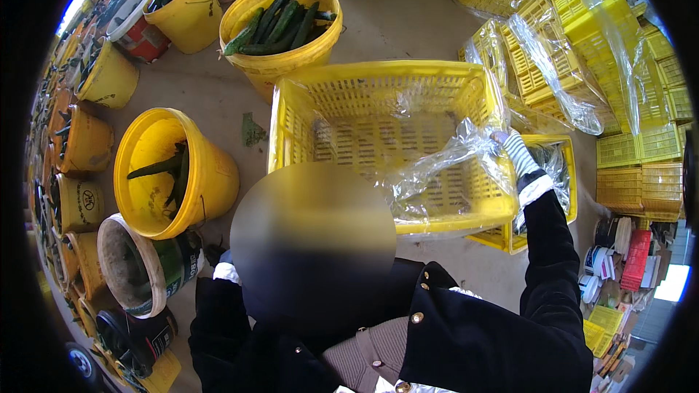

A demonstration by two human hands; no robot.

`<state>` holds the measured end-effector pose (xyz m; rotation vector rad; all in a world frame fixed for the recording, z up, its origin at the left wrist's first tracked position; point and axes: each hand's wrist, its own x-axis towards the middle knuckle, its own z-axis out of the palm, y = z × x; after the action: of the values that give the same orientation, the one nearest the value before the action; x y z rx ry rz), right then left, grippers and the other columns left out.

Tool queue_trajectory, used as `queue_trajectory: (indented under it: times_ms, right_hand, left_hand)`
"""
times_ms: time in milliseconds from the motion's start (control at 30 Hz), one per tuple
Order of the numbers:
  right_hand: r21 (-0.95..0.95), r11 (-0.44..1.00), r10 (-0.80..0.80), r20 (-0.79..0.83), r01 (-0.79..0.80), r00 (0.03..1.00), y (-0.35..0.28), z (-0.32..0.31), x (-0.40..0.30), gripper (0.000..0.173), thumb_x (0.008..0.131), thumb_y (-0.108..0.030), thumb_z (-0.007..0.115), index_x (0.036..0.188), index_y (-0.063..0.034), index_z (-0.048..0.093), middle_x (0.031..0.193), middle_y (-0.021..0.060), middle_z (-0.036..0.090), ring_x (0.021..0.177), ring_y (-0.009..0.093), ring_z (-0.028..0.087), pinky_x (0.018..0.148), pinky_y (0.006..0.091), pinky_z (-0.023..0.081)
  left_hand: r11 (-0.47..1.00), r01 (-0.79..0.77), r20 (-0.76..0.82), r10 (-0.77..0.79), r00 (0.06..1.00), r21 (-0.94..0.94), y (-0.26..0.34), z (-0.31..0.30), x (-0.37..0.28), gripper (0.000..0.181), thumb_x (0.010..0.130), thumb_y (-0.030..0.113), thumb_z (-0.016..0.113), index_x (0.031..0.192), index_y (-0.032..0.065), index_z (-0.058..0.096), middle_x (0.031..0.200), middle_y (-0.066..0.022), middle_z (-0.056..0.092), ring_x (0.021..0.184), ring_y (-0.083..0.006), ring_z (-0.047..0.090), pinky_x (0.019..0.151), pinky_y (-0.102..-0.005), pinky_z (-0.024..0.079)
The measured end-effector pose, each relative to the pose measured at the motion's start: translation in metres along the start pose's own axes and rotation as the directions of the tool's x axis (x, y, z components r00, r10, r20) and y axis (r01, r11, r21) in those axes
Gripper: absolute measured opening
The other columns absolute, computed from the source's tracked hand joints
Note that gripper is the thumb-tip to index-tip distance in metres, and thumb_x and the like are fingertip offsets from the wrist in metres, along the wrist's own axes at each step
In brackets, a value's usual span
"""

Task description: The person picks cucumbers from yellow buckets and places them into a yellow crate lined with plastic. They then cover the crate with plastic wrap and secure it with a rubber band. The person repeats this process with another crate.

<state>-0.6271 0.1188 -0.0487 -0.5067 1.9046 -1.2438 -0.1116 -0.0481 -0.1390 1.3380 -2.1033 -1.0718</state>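
A yellow plastic crate (382,70) lined with clear plastic film (437,166) lies before me, with no produce visible in it. At the crate's right side, my right hand (505,139), in a striped cuff or glove, touches the bunched film; its fingers are mostly hidden. My left hand (225,256) is barely seen beside the blurred round patch, near the bucket with a green side, and I cannot tell what it touches. Left of the crate, a yellow bucket (218,174) leans towards me with a few cucumbers (183,174) inside.
Behind the crate stands another yellow bucket (278,63) full of cucumbers. More buckets (109,79) line the left. Several film-wrapped yellow crates (546,54) stand at the right, and a lower yellow crate (570,180) holding film-covered contents sits beside my right arm.
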Motion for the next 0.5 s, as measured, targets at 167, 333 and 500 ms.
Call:
queue_trajectory:
  times_ms: [167, 333, 500]
  right_hand:
    - [-0.278, 0.960, -0.076, -0.144, 0.033, 0.987, 0.038, -0.020, 0.057, 0.029, 0.078, -0.013, 0.063, 0.103, 0.0012, 0.058, 0.080, 0.0065, 0.061, 0.064, 0.016, 0.053, 0.059, 0.0296, 0.046]
    - [-0.690, 0.724, -0.267, -0.270, 0.007, 0.925, 0.118, -0.055, 0.072, 0.040, 0.082, -0.030, 0.060, 0.106, 0.0019, 0.055, 0.093, 0.0224, 0.062, 0.086, 0.035, 0.057, 0.079, 0.0390, 0.044]
    - [-0.919, 0.365, -0.300, -0.270, -0.151, 0.915, 0.072, -0.036, 0.029, 0.042, 0.082, -0.037, 0.058, 0.100, 0.0012, 0.057, 0.097, 0.0236, 0.061, 0.089, 0.039, 0.057, 0.078, 0.0426, 0.045]
  left_hand:
    - [0.998, 0.026, -0.021, -0.027, 0.999, -0.054, 0.006, 0.044, -0.001, 0.015, 0.085, 0.016, 0.059, 0.078, 0.0030, 0.056, 0.056, -0.0042, 0.049, 0.051, -0.0114, 0.041, 0.048, -0.0291, 0.038]
    - [0.982, -0.169, 0.000, 0.170, 0.986, 0.088, -0.007, 0.064, 0.021, 0.033, 0.089, 0.033, 0.051, 0.073, 0.0044, 0.056, 0.067, -0.0193, 0.056, 0.064, -0.0396, 0.054, 0.058, -0.0424, 0.044]
    - [0.889, -0.270, -0.003, 0.292, 0.956, 0.370, -0.001, 0.028, 0.026, 0.021, 0.085, 0.024, 0.056, 0.073, 0.0075, 0.055, 0.064, -0.0161, 0.054, 0.058, -0.0371, 0.052, 0.054, -0.0430, 0.042]
